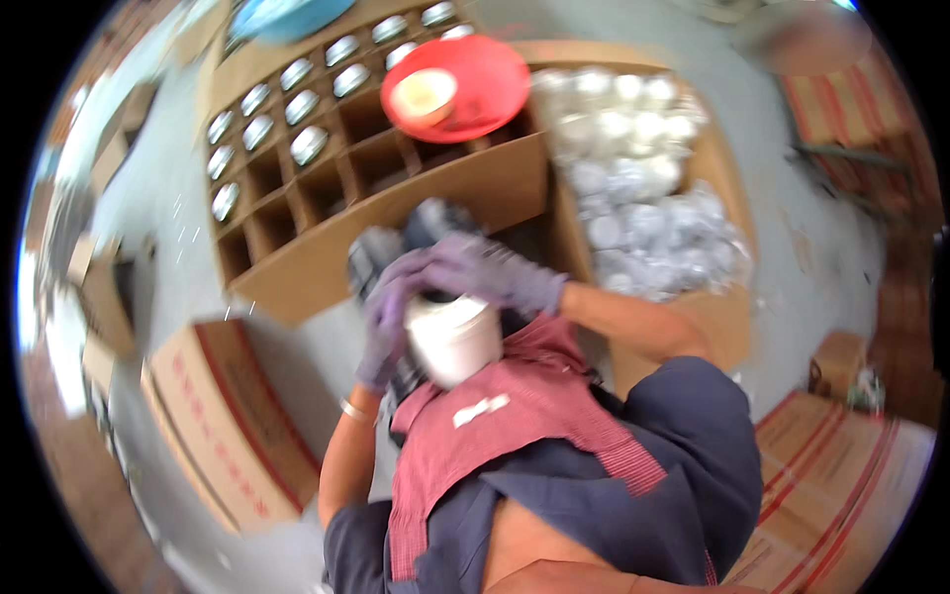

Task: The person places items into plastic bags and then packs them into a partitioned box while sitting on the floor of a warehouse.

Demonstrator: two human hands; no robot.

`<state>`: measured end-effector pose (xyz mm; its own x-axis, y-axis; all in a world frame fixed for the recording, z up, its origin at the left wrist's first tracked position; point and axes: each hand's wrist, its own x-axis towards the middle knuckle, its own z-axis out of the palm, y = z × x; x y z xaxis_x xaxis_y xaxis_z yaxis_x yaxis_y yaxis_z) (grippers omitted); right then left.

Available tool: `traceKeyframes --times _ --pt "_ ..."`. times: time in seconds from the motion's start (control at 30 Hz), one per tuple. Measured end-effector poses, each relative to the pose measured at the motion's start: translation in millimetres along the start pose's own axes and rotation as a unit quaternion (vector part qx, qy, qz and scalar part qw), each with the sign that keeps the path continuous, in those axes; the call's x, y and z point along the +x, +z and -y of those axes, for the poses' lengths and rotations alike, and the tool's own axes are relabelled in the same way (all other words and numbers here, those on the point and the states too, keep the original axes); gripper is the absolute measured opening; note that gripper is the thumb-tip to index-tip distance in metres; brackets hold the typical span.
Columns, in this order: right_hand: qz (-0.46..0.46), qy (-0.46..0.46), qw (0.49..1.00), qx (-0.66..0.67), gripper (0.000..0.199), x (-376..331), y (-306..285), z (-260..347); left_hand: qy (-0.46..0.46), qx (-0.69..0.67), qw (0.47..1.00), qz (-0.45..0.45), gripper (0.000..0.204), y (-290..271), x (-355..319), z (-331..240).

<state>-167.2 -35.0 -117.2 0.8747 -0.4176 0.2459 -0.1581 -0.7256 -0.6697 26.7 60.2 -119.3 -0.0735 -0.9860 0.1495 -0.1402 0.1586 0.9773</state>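
In purple-grey gloves, both my hands meet at the far end of a white, rounded jar (457,345) in front of my apron. My left hand (388,312) curves along the jar's left side, fingers bent over its far end. From the right, my right hand (493,274) reaches across with its fingers bent at the same end, touching the left fingers. A dark patch shows between the hands and the jar; what it is cannot be made out. Just beyond is a divided cardboard box (416,193), where several silver-lidded jars (309,145) stand in the compartments.
A red basin (505,79) with a small cream-coloured bowl (424,96) rests on the divided box. To the right, an open carton (727,223) holds several white and clear plastic-wrapped pieces. Closed cartons stand at left (223,426) and lower right (831,485). A blue basin (287,18) is at the top.
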Motion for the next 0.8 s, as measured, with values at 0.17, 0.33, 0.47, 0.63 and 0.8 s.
traceKeyframes --times 0.17,0.33,0.47,0.63,0.8 --pt "-0.042 0.084 0.993 0.075 0.033 7.1 9.4 -9.7 0.059 0.102 0.993 -0.011 0.047 -1.7 22.2 7.8" --pt "0.03 0.048 0.982 0.178 0.031 10.2 23.1 -23.5 -0.016 0.055 0.997 -0.059 0.048 9.3 -17.5 2.3" --pt "0.161 0.035 0.913 0.373 0.035 35.2 22.9 -34.6 0.004 0.194 0.976 -0.096 0.038 19.1 -47.3 -25.6" --pt "0.076 0.027 0.969 0.234 0.038 2.8 -10.4 -22.4 -0.022 -0.072 0.994 -0.08 0.045 18.0 -30.9 -20.4" --pt "-0.031 0.113 0.941 0.319 0.041 -86.1 -45.4 5.8 -0.294 -0.143 0.939 -0.109 0.044 47.4 -44.6 42.0"
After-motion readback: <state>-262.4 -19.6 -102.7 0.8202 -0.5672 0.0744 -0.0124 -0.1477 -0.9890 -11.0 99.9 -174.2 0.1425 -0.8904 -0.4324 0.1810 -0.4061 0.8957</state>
